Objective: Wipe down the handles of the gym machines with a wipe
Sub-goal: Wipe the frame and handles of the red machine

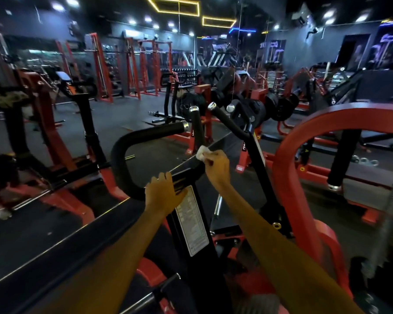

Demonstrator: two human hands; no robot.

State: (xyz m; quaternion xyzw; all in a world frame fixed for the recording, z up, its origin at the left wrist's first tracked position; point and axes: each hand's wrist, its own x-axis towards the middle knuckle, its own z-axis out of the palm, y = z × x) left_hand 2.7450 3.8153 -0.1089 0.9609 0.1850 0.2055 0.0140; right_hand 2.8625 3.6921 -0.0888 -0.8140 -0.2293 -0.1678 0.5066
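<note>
So the soft, floppy wipe point(202, 153) is pinched by the right hand point(216, 166) against the upright grip point(197, 128); the frame point(188, 175) is gripped by the left hand point(161, 196), best kept bunched.

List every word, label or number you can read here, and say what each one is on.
No text here can be read.
White instruction label on the black machine post: lines of print, too small and blurred.
Red stickers on the black handle bars: lettering blurred.
Glowing signs on the far right wall: blurred.
Wall lettering at the back: unreadable.
</note>
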